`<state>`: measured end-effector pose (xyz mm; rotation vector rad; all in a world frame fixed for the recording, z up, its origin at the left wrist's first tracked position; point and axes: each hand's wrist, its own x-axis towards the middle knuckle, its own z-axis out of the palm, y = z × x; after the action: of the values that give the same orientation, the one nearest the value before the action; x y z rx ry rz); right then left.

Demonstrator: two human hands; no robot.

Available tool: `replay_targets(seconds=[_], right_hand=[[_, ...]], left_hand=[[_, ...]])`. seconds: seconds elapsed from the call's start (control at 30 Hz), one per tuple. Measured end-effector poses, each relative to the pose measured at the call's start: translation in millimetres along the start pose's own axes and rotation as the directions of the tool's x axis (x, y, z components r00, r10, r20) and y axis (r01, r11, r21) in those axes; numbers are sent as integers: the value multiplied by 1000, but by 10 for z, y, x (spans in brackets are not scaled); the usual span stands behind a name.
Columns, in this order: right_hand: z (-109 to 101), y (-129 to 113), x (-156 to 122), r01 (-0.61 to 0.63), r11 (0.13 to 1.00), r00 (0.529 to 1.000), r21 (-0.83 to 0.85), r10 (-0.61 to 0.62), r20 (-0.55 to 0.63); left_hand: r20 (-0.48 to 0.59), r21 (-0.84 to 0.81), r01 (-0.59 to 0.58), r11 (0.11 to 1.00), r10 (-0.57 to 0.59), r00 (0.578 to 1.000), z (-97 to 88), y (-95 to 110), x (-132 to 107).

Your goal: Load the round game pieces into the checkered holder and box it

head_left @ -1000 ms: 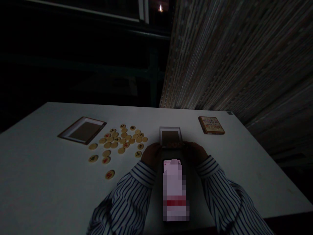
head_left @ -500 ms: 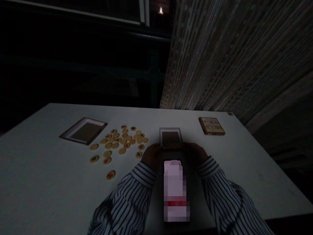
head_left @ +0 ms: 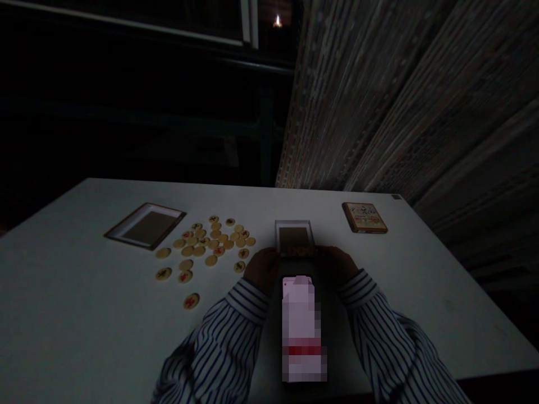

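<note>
A small open box with a dark inside sits on the white table straight ahead. My left hand rests at its near left corner and my right hand at its near right corner, fingers curled against the box's near edge. The scene is dim, so the fingertips are hard to make out. Several round yellow game pieces with red or black marks lie scattered to the left of my left hand. Both arms wear striped sleeves.
A lit phone lies between my forearms. A shallow open tray or lid lies at the left. A closed printed box sits at the back right. A tall ribbed stack rises behind the table.
</note>
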<state>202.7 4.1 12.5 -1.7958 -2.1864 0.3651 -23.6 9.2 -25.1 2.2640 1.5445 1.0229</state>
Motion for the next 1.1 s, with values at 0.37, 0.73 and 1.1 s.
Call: replay_targets(seconds=[0.37, 0.73, 1.1], right_hand=[[51, 74, -9, -13, 999, 984, 47, 21, -176], [-116, 15, 72, 251, 967, 924, -31, -250, -289], [-292, -501, 318, 289, 936, 951, -200, -305, -53]], left_hand=[[-99, -18, -21, 1000, 19, 995, -121, 20, 27], [-270, -41, -19, 999, 7, 963, -477, 71, 71], [-284, 119, 185, 975, -145, 948, -929, -164, 1]])
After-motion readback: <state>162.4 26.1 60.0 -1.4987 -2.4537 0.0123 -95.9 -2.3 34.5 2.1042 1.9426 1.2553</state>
